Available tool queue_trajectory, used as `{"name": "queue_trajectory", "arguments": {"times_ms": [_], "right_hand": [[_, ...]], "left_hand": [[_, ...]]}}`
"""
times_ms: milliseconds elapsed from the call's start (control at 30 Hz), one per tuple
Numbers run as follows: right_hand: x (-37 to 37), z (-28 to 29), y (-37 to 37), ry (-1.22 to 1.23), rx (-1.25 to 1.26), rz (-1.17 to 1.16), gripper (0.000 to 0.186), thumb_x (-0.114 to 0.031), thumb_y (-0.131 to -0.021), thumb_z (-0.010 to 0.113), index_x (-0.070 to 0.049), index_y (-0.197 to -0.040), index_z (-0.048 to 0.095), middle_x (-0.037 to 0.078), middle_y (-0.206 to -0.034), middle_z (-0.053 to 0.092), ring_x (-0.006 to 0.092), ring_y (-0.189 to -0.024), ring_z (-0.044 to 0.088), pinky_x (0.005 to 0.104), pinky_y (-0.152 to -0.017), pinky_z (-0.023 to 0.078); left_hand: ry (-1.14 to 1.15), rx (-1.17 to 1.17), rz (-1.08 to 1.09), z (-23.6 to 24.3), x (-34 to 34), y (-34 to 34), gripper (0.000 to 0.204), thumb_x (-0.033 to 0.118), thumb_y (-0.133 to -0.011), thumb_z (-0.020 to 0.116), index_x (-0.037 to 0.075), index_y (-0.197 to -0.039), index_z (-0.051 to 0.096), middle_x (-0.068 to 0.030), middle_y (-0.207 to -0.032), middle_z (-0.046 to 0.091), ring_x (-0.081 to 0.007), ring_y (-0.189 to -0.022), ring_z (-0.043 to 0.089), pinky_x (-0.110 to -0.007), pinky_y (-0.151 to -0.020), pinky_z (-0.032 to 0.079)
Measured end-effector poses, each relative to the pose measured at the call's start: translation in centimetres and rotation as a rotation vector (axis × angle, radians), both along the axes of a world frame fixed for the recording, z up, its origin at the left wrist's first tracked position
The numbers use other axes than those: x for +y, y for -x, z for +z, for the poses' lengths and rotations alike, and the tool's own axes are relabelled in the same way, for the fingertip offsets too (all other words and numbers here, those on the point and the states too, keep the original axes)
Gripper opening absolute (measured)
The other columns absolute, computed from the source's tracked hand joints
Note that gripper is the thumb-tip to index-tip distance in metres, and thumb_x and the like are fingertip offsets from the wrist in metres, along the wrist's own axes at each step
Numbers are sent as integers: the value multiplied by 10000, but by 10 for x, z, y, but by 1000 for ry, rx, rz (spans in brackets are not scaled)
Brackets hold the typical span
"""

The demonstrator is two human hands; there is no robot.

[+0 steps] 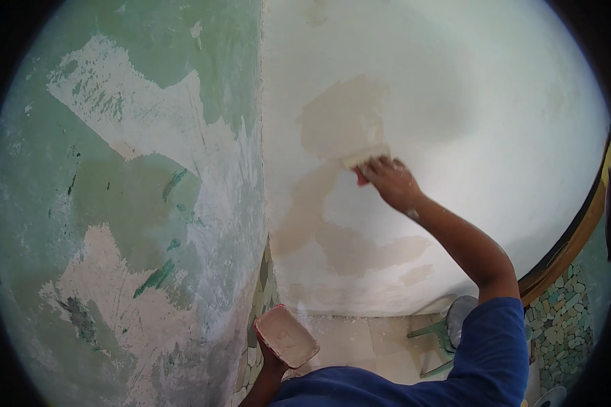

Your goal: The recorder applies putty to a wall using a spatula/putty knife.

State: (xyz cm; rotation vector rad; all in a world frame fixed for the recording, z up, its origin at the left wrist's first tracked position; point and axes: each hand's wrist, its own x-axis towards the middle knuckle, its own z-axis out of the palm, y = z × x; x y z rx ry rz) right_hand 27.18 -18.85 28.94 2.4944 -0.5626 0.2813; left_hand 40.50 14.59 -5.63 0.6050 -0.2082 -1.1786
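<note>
My right hand (390, 178) grips a wide spreading blade (361, 154) with a red part under the fingers, held at the pale white wall (509, 115), just below a damp-looking beige patch (339, 112). Specks of white material are on the hand and wrist. Low in the view, my left hand (269, 354) is wrapped round a red-rimmed rectangular container (286, 335) holding smooth beige paste; most of its fingers are hidden by the container.
A mottled green wall (102, 190) meets the white one at a corner on the left. Below are floor tiles (346, 339), a green plastic stool (428, 339) with a dark round object (463, 319) on it, a curved wooden edge (584, 224) and stone mosaic (557, 339) at right.
</note>
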Motion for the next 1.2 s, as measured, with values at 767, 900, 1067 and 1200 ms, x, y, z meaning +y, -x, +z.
{"name": "queue_trajectory", "arguments": {"times_ms": [767, 900, 1067, 1200], "right_hand": [[44, -79, 19, -297, -430, 59, 426, 28, -807, 461, -102, -1194, 580, 103, -1130, 613, 296, -999, 563, 397, -854, 465], [37, -23, 8, -71, -528, 70, 415, 14, -805, 466, -103, -1187, 578, 88, -1150, 595, 288, -1028, 542, 403, -868, 443], [8, 74, -29, 261, -558, 170, 405, -34, -837, 470, -142, -1214, 570, 60, -1182, 579, 271, -1093, 514, 403, -922, 408], [-10, 100, -65, 286, -451, 131, 397, -66, -849, 467, -137, -1230, 552, 61, -1215, 551, 264, -1146, 482, 398, -947, 392]], "left_hand": [[72, 218, -31, -5, -5, -4, 900, 395, -653, 755, 200, -1377, 257, -50, -1333, 408, -220, -1173, 458, -463, -981, 406], [25, -213, 1, -12, -10, -2, 694, 538, -816, 586, 209, -1366, 318, -38, -1317, 433, -221, -1176, 461, -474, -969, 416], [5, 147, -87, 39, -20, 15, 639, 698, -860, 304, 252, -1285, 473, -21, -1188, 559, -261, -1077, 549, -545, -904, 440], [66, 246, -120, 36, -11, 15, 623, 658, -882, 304, 215, -1291, 463, -12, -1204, 545, -241, -1096, 535, -494, -926, 442]]}}
